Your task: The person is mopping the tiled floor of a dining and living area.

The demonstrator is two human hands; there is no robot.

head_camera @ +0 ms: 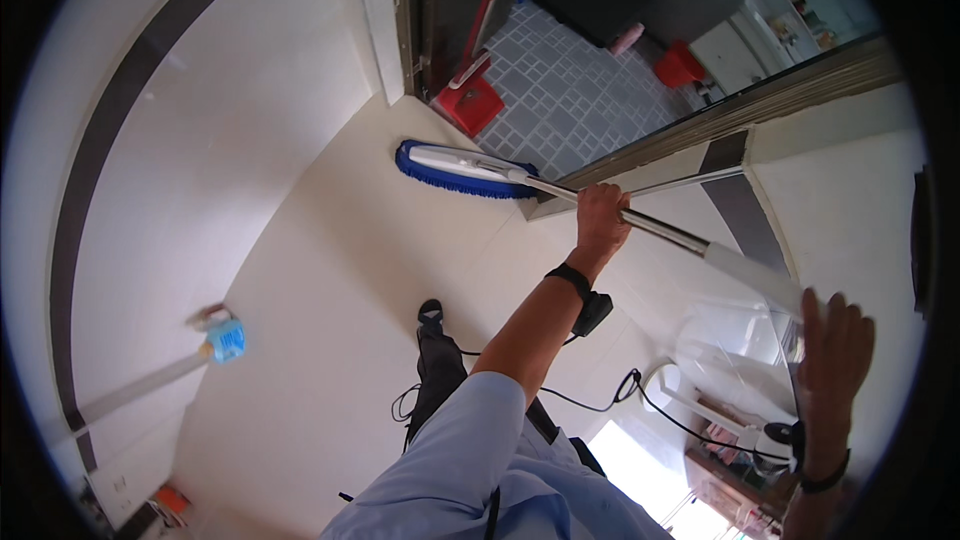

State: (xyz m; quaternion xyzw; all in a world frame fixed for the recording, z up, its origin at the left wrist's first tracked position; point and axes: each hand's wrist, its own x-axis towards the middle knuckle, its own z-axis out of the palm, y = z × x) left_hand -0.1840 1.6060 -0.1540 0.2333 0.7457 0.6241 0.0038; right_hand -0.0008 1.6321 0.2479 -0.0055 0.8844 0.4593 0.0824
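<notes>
My left hand is wrapped around the metal pole of a flat mop, about midway along it. At the pole's far end the mop head, with a blue fringed pad and a white top plate, lies on the pale floor beside a doorway. My right hand is raised at the right, its fingers extended and slightly apart. It is at the end of the white handle, which is blurred; whether the palm touches it is unclear.
A metal door track borders a grey-tiled room holding a red dustpan and a red bucket. A light-blue bottle is near the left wall. A white pedestal fan stands at right. A black cable crosses near my legs.
</notes>
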